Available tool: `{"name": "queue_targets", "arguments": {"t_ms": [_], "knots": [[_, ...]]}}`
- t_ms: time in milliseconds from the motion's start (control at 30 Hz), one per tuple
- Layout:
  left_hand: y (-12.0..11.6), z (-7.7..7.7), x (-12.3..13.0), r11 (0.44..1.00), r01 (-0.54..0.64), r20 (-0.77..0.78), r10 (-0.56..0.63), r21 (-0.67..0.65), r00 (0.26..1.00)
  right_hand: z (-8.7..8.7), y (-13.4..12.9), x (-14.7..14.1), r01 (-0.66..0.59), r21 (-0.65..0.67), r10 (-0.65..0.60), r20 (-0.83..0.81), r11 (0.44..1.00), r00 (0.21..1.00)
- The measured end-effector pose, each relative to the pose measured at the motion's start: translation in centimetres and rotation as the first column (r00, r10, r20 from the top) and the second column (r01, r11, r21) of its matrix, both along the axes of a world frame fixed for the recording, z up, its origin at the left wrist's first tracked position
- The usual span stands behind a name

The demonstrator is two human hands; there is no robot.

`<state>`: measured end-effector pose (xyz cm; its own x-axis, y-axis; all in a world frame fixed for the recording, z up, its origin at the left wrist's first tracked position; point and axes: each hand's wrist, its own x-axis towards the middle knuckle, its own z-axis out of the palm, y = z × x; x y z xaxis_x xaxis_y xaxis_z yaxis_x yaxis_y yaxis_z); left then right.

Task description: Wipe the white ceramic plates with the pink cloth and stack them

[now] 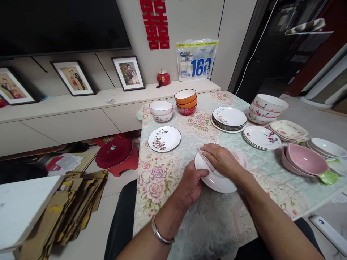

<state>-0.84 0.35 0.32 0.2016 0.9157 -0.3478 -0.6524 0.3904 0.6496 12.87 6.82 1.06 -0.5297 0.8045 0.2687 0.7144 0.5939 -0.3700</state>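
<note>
My left hand grips the left rim of a white plate, thumb on top and fingers mostly hidden beneath. My right hand lies over the plate, pressing a pale pink cloth against its upper side. The cloth pokes out past my fingertips and to the right of my wrist. Beyond my left hand lies a single white plate with brown flowers. Past my right hand are a stack of dark-rimmed plates and a few plates with red flowers.
Bowl stacks stand at the back: white, orange and red, and tall white. Pink leaf-shaped bowls sit at the right, beside small white bowls. A red stool and flattened cardboard are on the floor at left.
</note>
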Motion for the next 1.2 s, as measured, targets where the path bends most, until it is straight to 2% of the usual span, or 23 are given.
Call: {"name": "queue_targets", "arguments": {"t_ms": [1200], "knots": [[0.19,-0.14,-0.12,0.998,0.017,-0.058,-0.021,-0.069,0.998,-0.10,0.06,-0.12,0.026,-0.013,-0.025,0.068,1.000,0.997]]}}
